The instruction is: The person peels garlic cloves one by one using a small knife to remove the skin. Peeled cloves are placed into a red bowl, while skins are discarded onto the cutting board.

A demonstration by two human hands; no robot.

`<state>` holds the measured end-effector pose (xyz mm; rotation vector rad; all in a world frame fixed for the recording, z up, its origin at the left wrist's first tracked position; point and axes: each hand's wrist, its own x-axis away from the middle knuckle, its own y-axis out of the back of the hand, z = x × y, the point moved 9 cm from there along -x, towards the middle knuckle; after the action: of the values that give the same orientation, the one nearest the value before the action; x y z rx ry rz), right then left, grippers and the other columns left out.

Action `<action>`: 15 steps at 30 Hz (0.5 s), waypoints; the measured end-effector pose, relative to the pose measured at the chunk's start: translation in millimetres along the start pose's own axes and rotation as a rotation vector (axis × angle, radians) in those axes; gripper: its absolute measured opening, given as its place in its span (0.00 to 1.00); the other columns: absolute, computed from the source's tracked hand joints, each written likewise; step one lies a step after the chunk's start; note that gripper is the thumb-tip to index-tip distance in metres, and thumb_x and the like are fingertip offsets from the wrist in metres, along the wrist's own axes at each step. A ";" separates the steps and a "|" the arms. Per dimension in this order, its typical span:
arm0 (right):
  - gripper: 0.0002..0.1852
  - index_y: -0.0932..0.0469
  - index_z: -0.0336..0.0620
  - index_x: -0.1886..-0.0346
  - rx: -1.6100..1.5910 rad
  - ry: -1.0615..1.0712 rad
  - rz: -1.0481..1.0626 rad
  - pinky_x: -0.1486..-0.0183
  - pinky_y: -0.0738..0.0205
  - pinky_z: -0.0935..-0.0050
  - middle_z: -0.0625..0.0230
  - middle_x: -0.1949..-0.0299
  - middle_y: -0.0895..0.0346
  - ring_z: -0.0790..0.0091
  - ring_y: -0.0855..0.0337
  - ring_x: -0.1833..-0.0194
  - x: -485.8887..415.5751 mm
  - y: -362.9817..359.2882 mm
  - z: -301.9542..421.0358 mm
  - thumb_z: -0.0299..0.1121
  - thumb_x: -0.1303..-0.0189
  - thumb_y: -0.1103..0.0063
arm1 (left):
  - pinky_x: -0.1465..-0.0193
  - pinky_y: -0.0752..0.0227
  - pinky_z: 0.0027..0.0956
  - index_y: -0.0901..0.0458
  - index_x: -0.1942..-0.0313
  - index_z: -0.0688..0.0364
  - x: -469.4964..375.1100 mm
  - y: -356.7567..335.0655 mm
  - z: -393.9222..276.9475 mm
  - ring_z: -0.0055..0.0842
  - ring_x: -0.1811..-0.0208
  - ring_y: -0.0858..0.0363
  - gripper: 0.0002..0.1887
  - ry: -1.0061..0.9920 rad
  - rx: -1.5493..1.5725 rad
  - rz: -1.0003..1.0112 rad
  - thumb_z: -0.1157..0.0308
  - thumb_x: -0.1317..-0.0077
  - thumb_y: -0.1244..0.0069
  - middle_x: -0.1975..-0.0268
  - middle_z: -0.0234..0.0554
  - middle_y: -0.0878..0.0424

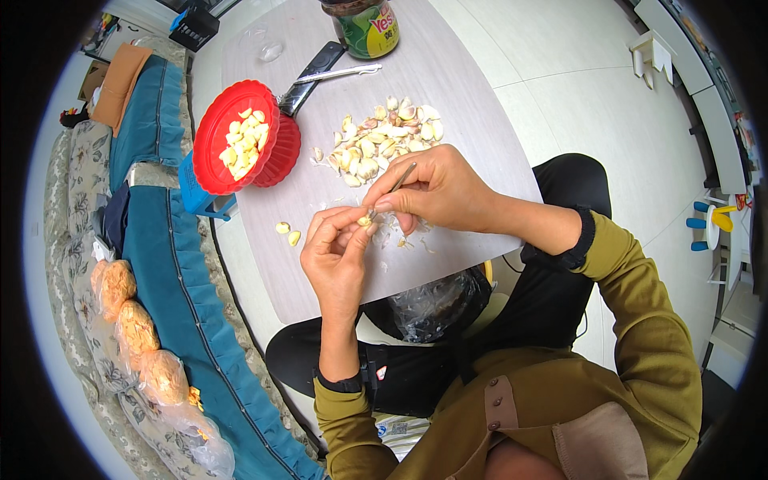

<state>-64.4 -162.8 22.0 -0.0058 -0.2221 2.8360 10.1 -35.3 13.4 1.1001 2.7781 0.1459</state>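
My left hand (342, 246) pinches a garlic clove (364, 221) between thumb and fingertips over the near part of the table. My right hand (420, 189) holds a thin metal tool (403, 177), its lower end at the clove; whether it is a small knife or tweezers I cannot tell. Beyond my hands lies a pile of unpeeled garlic cloves (384, 135). Two peeled cloves (288, 234) rest left of my left hand. A red fluted plastic dish on a stand (207, 138) holds peeled cloves (246, 141). Bits of garlic skin (405, 243) lie under my right hand.
A lidded or open jar (366, 30), a black remote control (327, 57) and a white pen (342, 73) are at the table's (264, 276) far side. A blue plastic stool (195, 186) stands left. Below the near edge sits a bin lined with black plastic (438, 306).
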 end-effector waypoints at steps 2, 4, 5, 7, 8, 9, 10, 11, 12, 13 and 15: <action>0.05 0.17 0.31 0.65 -0.007 0.023 -0.027 0.75 0.26 0.83 0.62 0.67 0.18 0.81 0.23 0.78 0.6 -0.1 1.1 0.20 0.42 0.42 | 0.58 0.27 0.19 0.17 0.61 0.68 0.1 -1.1 2.3 0.17 0.61 0.23 0.11 0.019 0.034 0.005 0.87 0.45 0.45 0.57 0.38 0.24; 0.05 0.17 0.30 0.66 -0.016 0.058 -0.052 0.75 0.26 0.83 0.61 0.67 0.18 0.81 0.23 0.78 1.3 0.8 2.8 0.19 0.42 0.42 | 0.58 0.27 0.19 0.17 0.60 0.69 0.2 -2.5 3.6 0.17 0.61 0.23 0.11 0.029 0.050 0.008 0.87 0.44 0.44 0.57 0.38 0.24; 0.05 0.17 0.30 0.66 -0.023 0.078 -0.063 0.75 0.26 0.83 0.61 0.67 0.18 0.80 0.23 0.78 1.7 1.3 3.5 0.19 0.42 0.43 | 0.58 0.26 0.19 0.18 0.60 0.69 0.5 -3.0 4.0 0.17 0.61 0.23 0.11 0.034 0.058 0.009 0.87 0.44 0.44 0.57 0.38 0.24; 0.05 0.18 0.29 0.67 -0.019 0.122 -0.100 0.75 0.27 0.83 0.60 0.67 0.18 0.80 0.23 0.79 1.9 4.6 4.9 0.18 0.43 0.43 | 0.57 0.25 0.20 0.18 0.60 0.69 0.3 -3.4 5.9 0.18 0.61 0.22 0.11 0.056 0.105 0.007 0.87 0.44 0.45 0.56 0.39 0.23; 0.05 0.18 0.29 0.67 -0.008 0.144 -0.125 0.76 0.27 0.83 0.60 0.67 0.18 0.80 0.23 0.79 2.0 6.9 5.4 0.18 0.43 0.43 | 0.56 0.24 0.21 0.18 0.60 0.69 0.3 -3.4 7.5 0.18 0.61 0.22 0.10 0.073 0.144 0.003 0.86 0.44 0.45 0.55 0.40 0.23; 0.05 0.18 0.29 0.67 -0.005 0.185 -0.142 0.76 0.27 0.83 0.60 0.67 0.18 0.80 0.23 0.79 2.2 8.5 7.5 0.18 0.43 0.43 | 0.56 0.22 0.22 0.18 0.60 0.69 0.4 -2.9 9.3 0.19 0.61 0.21 0.10 0.091 0.180 -0.004 0.86 0.43 0.45 0.55 0.41 0.23; 0.05 0.18 0.30 0.67 0.071 0.214 -0.168 0.76 0.28 0.83 0.60 0.67 0.18 0.80 0.23 0.79 1.8 10.7 9.1 0.18 0.43 0.43 | 0.56 0.21 0.23 0.19 0.59 0.69 0.7 -2.5 12.0 0.20 0.60 0.20 0.10 0.118 0.243 -0.008 0.84 0.42 0.45 0.55 0.41 0.22; 0.05 0.18 0.30 0.67 0.138 0.261 -0.185 0.77 0.28 0.83 0.60 0.67 0.18 0.80 0.23 0.79 1.4 12.3 12.5 0.19 0.43 0.43 | 0.55 0.20 0.25 0.20 0.57 0.68 1.1 -1.4 14.8 0.21 0.60 0.20 0.10 0.145 0.303 -0.014 0.83 0.41 0.46 0.56 0.41 0.21; 0.04 0.18 0.31 0.67 0.210 0.298 -0.208 0.77 0.28 0.83 0.60 0.68 0.18 0.80 0.22 0.79 1.1 13.6 15.2 0.19 0.43 0.42 | 0.55 0.18 0.26 0.21 0.56 0.68 1.2 -0.4 17.7 0.22 0.60 0.19 0.11 0.172 0.364 -0.020 0.81 0.39 0.46 0.56 0.41 0.21; 0.04 0.18 0.31 0.68 0.216 0.264 -0.210 0.76 0.29 0.82 0.62 0.71 0.18 0.80 0.23 0.79 -0.8 13.9 11.7 0.21 0.44 0.41 | 0.54 0.18 0.27 0.21 0.55 0.68 1.8 -1.4 23.5 0.22 0.60 0.18 0.11 0.243 0.470 -0.003 0.81 0.39 0.47 0.57 0.41 0.20; 0.05 0.18 0.32 0.69 0.236 0.095 -0.222 0.75 0.31 0.81 0.67 0.79 0.20 0.81 0.24 0.80 -5.0 15.7 -3.1 0.25 0.45 0.39 | 0.53 0.19 0.29 0.23 0.52 0.68 4.3 -2.5 33.2 0.22 0.62 0.18 0.13 0.388 0.680 0.020 0.81 0.38 0.47 0.59 0.42 0.19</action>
<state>-64.1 -178.6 16.5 -0.0613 0.1260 2.6145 11.1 -33.1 -20.0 1.3450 3.2644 -0.7105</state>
